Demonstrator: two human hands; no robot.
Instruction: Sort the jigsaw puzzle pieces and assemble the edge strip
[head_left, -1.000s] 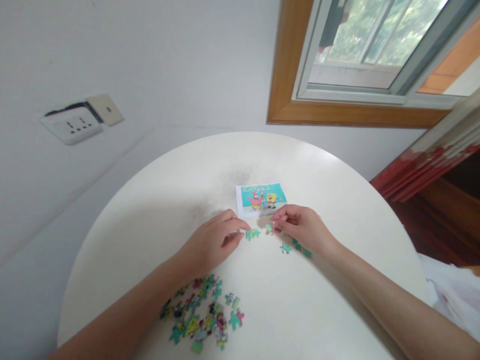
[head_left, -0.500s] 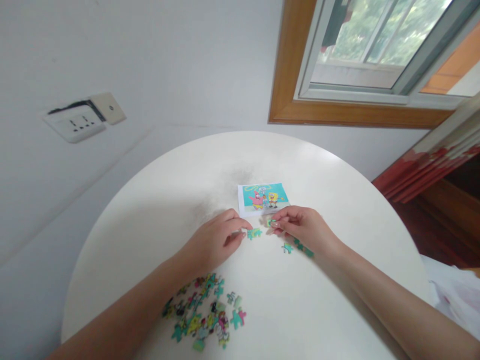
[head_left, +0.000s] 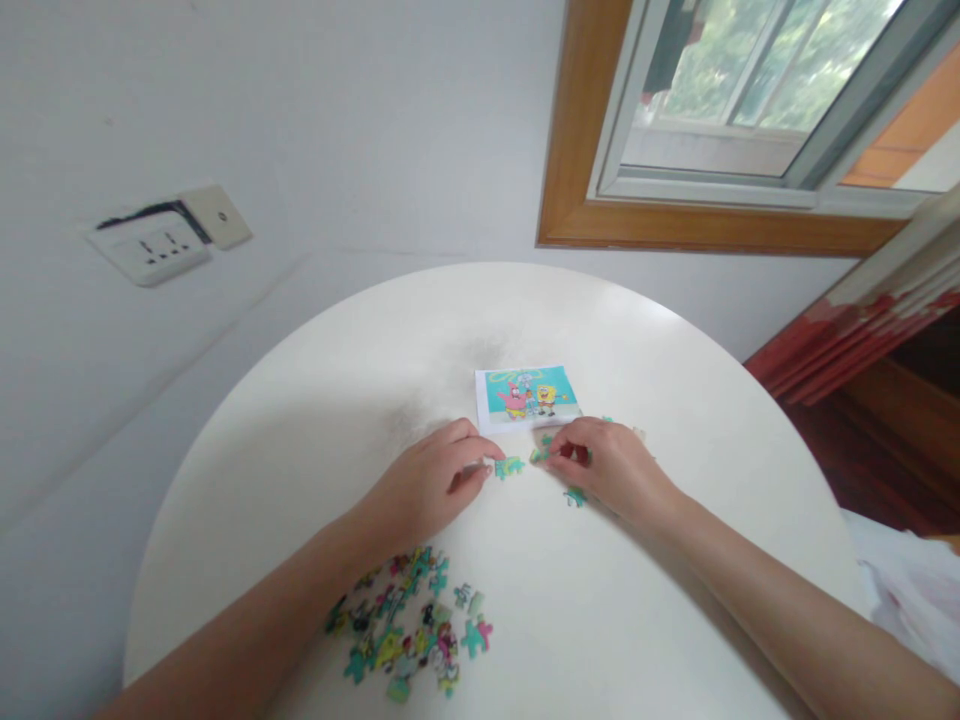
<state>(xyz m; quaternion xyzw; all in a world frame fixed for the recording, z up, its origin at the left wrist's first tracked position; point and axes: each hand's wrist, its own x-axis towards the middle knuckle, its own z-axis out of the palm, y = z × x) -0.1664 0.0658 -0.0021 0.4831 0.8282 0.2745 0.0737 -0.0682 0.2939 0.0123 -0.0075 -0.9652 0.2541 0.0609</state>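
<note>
Two small joined-looking green and yellow puzzle pieces (head_left: 510, 467) lie flat on the white round table (head_left: 675, 600). My left hand (head_left: 435, 482) is closed at their left edge, thumb and forefinger touching them. Just to the right, my right hand (head_left: 619, 468) pinches a green and yellow puzzle piece (head_left: 538, 456), with a narrow gap between it and the joined pieces. Another teal piece (head_left: 575, 496) lies below my right hand, and one more (head_left: 547, 440) shows beside its fingertips. Pieces under the right hand are partly hidden.
A cartoon picture card (head_left: 529, 397) lies just beyond my hands. A heap of loose puzzle pieces (head_left: 405, 630) is by my left forearm. Behind the table are the wall, a socket (head_left: 154, 247) and a wood-framed window (head_left: 585, 220).
My right hand has shifted slightly down, bringing its puzzle piece lower and closer to level with the joined pieces. My left hand has stayed put.
</note>
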